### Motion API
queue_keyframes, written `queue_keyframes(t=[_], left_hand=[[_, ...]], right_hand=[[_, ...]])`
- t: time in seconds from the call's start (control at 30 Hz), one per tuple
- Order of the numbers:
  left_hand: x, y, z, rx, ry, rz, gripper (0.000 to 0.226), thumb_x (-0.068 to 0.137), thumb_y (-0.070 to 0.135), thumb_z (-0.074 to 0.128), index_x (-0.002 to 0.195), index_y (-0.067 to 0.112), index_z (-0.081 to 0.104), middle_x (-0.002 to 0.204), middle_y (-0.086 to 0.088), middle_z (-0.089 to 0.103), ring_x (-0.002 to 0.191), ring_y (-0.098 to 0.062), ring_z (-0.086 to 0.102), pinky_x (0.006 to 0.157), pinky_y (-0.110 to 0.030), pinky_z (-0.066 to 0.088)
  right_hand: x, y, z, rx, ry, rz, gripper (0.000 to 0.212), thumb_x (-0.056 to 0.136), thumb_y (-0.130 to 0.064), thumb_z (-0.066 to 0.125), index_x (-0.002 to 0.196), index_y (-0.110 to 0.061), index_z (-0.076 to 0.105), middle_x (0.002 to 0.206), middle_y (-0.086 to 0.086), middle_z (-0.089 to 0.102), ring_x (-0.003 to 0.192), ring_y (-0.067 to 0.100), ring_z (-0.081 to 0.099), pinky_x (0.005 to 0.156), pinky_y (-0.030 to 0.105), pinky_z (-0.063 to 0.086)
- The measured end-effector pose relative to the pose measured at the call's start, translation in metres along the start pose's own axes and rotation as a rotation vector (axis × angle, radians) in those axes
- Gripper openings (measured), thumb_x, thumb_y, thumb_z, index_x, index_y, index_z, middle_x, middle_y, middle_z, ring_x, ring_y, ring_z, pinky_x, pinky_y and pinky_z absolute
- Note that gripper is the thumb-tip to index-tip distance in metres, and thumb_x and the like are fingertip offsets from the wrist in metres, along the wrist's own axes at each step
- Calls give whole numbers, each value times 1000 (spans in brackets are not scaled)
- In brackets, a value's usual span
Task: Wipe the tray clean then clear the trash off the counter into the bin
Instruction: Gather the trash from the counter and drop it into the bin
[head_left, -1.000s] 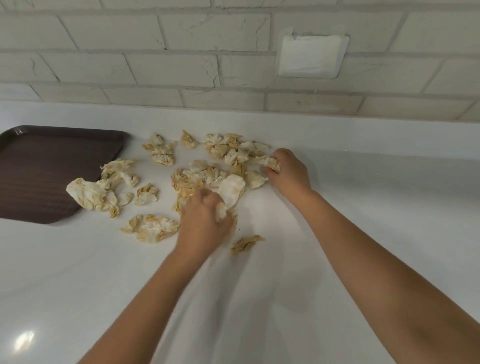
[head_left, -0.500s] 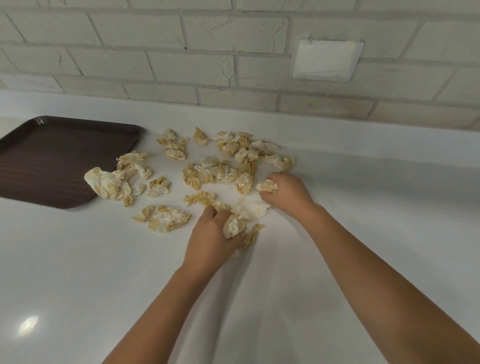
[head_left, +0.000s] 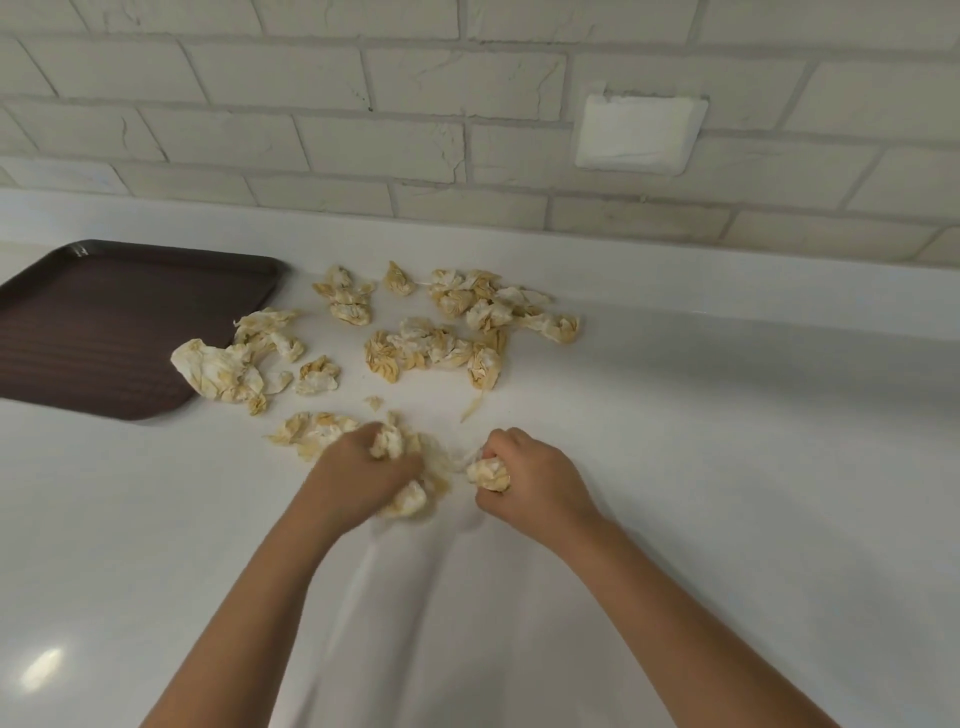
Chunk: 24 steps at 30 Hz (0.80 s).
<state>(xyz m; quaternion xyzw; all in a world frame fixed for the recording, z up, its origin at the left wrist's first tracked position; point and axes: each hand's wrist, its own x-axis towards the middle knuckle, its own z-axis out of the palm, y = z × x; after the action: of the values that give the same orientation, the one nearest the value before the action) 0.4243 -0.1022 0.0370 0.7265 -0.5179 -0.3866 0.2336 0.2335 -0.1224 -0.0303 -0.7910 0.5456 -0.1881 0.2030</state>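
Both hands have pulled back toward you from the pile. Your left grip (head_left: 358, 478) is clenched around a bunch of stained paper wads (head_left: 410, 503), and your right grip (head_left: 537, 480) around one wad (head_left: 488, 474). The other trash (head_left: 436, 351) lies scattered on the table (head_left: 701, 441) beside the brown tray (head_left: 93, 332). One crumpled sheet (head_left: 213, 369) touches the tray's right edge.

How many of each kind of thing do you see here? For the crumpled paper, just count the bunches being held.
Brown tray: 1
Hands: 2 (left hand, right hand)
Held paper bunches: 2 (left bunch, right bunch)
White wall plate: 1
Total: 6
The loose paper scraps on the counter are too tangled to count.
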Motion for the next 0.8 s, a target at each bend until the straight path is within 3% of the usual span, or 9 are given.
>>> queue_keyframes(t=[0.1,0.17,0.3,0.43,0.57,0.63,0.7,0.73,0.8], left_hand=[[4,-8,18,254,-78,19,63,77,32,68,133,21,44,120,-4,61,109,-24,58,86,-31,45],[8,-5,29,385,-71,27,77,79,35,65,145,19,29,134,-10,49,122,-28,49,91,-31,41],[13,-6,41,602,15,56,51,80,46,62,117,12,52,121,-11,38,110,-28,49,87,-33,47],[12,-14,47,663,81,147,60,80,55,60,124,15,51,127,-7,39,119,-26,37,93,-34,41],[11,-31,49,475,190,324,44,77,40,69,111,15,62,113,-4,53,108,-26,48,84,-31,41],[12,-40,51,395,192,432,33,73,23,74,102,11,65,101,-5,61,95,-28,57,73,-26,40],[12,-44,52,397,196,525,38,70,14,74,106,12,65,103,-5,65,92,-27,60,72,-24,39],[13,-45,52,402,192,574,44,70,12,74,113,15,64,108,-3,65,93,-25,61,74,-23,40],[15,-47,52,419,169,670,52,72,11,73,122,20,62,113,0,63,92,-21,60,75,-23,42]], right_hand=[[7,0,-7,46,45,79,27,74,-28,65,95,-17,53,94,-1,60,82,22,58,61,27,33],[19,2,-16,98,155,125,27,74,-30,67,95,-19,54,91,-2,61,79,21,58,61,29,39],[44,3,-24,96,165,141,39,75,-30,66,113,-24,60,105,-2,63,90,21,58,72,30,46],[47,12,-18,123,256,193,30,72,-24,69,102,-19,67,94,4,65,96,24,54,75,30,43],[76,31,-41,61,449,265,51,73,-25,71,121,-10,61,103,16,66,101,35,55,80,33,43],[101,42,-57,-56,361,329,70,78,-30,67,140,-13,40,113,17,63,105,37,54,85,36,44],[121,54,-65,-105,160,373,82,82,-33,62,149,-22,17,119,12,60,106,35,55,85,35,44],[128,60,-65,-114,62,385,80,83,-33,60,149,-26,16,121,9,59,106,33,57,82,32,44],[135,69,-61,-182,-53,383,61,84,-32,56,141,-27,36,123,5,59,108,30,57,77,27,40]])
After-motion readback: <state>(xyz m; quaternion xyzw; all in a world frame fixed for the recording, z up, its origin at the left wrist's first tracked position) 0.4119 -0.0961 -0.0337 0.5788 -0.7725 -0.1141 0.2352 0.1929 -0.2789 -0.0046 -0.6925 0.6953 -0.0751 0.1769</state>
